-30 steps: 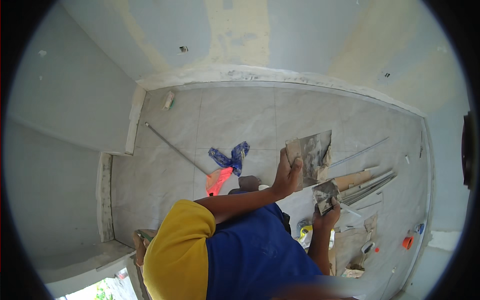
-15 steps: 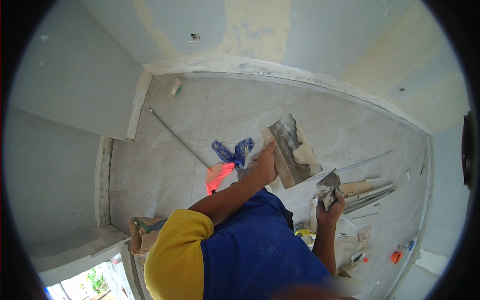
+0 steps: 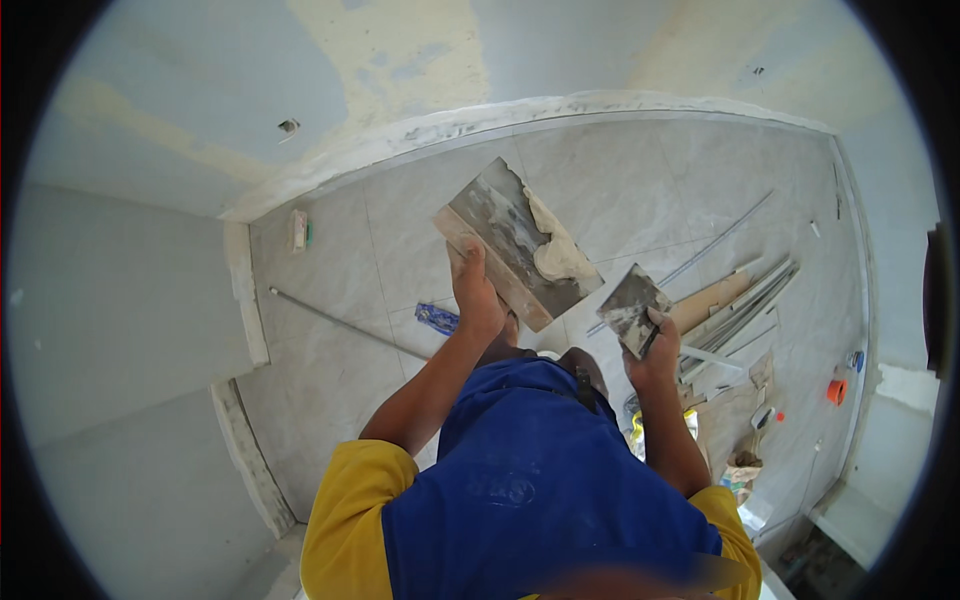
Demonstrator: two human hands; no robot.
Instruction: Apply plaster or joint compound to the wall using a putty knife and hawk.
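Note:
My left hand [image 3: 477,290] grips a wide filling knife [image 3: 492,212] by its pale back edge, with the steel blade held out over the floor. A thick strip of cream filler [image 3: 562,258] lies along the blade's far right edge. To the right, my right hand [image 3: 655,358] is closed round a smaller putty knife [image 3: 632,308], its blade smeared with grey and white residue. The two blades are close together but apart. The smaller knife's handle is mostly hidden in my fingers.
Long strips of board and metal profile [image 3: 745,310] lie on the tiled floor at right. A thin pole [image 3: 345,322] and a blue cloth-like item [image 3: 437,318] lie at left. An orange roll [image 3: 837,392] sits by the right wall. The patched wall [image 3: 400,60] rises ahead.
My view has turned to the right. Both hands still hold their knives; the smaller blade now sits nearer the wide one and shows more of its face.

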